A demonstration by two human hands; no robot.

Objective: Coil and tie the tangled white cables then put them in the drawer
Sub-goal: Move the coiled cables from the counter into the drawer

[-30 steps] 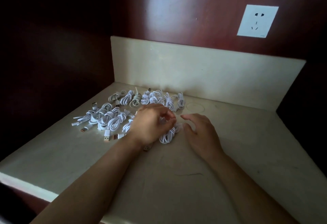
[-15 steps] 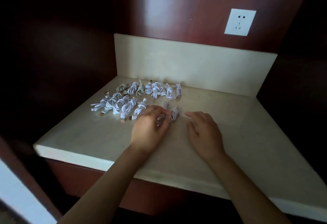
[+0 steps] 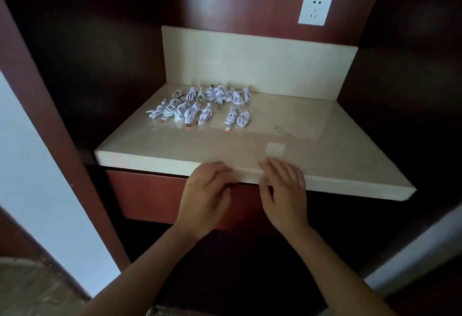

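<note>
Several coiled and tied white cables (image 3: 200,105) lie in two rows at the back left of the cream countertop (image 3: 312,140). Two more coils (image 3: 237,118) sit slightly apart to the right of the front row. My left hand (image 3: 207,195) and my right hand (image 3: 285,190) hover side by side at the counter's front edge, fingers spread, holding nothing. Beneath them is the shut reddish-brown drawer front (image 3: 150,193), partly covered by both hands.
A cream backsplash (image 3: 260,60) closes the back of the counter, with a white wall socket (image 3: 315,8) above it. Dark red wood panels (image 3: 75,53) enclose the niche on both sides. A pale wall and patterned floor show at the lower left.
Both hands have let go of the last coil and pulled back from the cables to the counter's front edge. The view has drawn back, revealing the drawer front below.
</note>
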